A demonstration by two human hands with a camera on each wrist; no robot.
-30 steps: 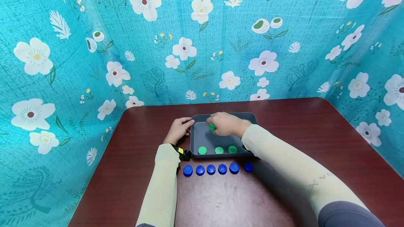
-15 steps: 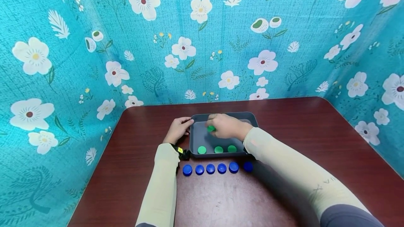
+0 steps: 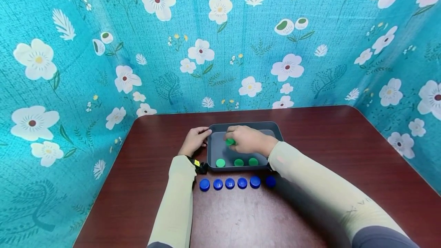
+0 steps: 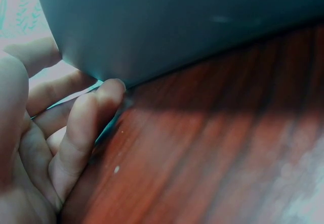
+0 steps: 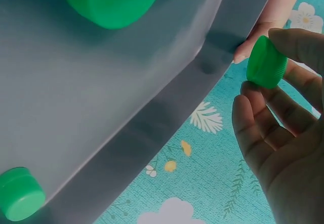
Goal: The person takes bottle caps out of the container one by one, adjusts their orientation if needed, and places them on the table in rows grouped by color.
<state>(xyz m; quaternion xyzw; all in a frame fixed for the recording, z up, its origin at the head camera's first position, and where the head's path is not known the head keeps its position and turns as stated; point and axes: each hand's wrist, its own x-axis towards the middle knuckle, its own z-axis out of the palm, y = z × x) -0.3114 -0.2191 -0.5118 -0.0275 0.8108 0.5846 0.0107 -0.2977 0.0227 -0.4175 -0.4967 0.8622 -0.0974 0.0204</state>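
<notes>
Over the left part of a dark grey tray (image 3: pixel 248 168), my right hand (image 3: pixel 249 139) pinches a green bottle cap (image 3: pixel 230 141) between thumb and fingers. The right wrist view shows this same cap (image 5: pixel 266 63) tilted on its side, its ridged edge toward the palm. My left hand (image 3: pixel 193 141) holds the tray at its far left corner; in the left wrist view its fingers (image 4: pixel 76 128) bend against the outer wall and bottom edge. Three more green caps stand along the tray's near wall: a left one (image 3: pixel 220 163), a middle one (image 3: pixel 239 162) and a right one (image 3: pixel 253 162).
Several blue bottle caps (image 3: pixel 229 183) form a row on the brown table (image 3: pixel 155 141), just in front of the tray. The rightmost blue cap (image 3: pixel 270 181) sits in the right arm's shadow. A turquoise floral curtain (image 3: pixel 220 49) hangs behind and beside the table.
My right hand, with the green cap pinched in it, has shifted slightly toward the near side of the tray. The left hand, tray and other caps keep their places.
</notes>
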